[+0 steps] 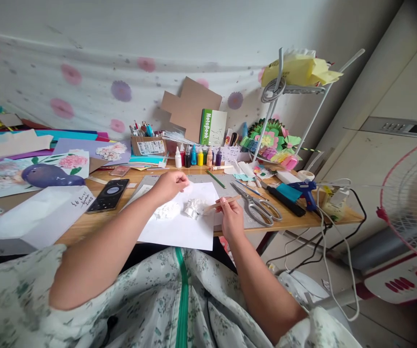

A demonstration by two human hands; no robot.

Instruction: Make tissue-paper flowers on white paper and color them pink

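A white sheet of paper [186, 232] lies at the desk's front edge, with two crumpled white paper clumps on it, one at the left [167, 210] and one in the middle [194, 208]. Over the sheet's upper left part, my left hand [170, 186] has its fingertips pinched together; what lies between them is too small to name. My right hand [231, 215] is closed on a thin wooden stick [213, 206], whose tip points left at the middle clump.
Large scissors [258, 205], a green pencil [216, 179] and a blue glue gun [304, 192] lie to the right. A phone [108, 195] and a white paper box [30, 227] sit left. Paint bottles [194, 155] line the back. A fan [411, 193] stands far right.
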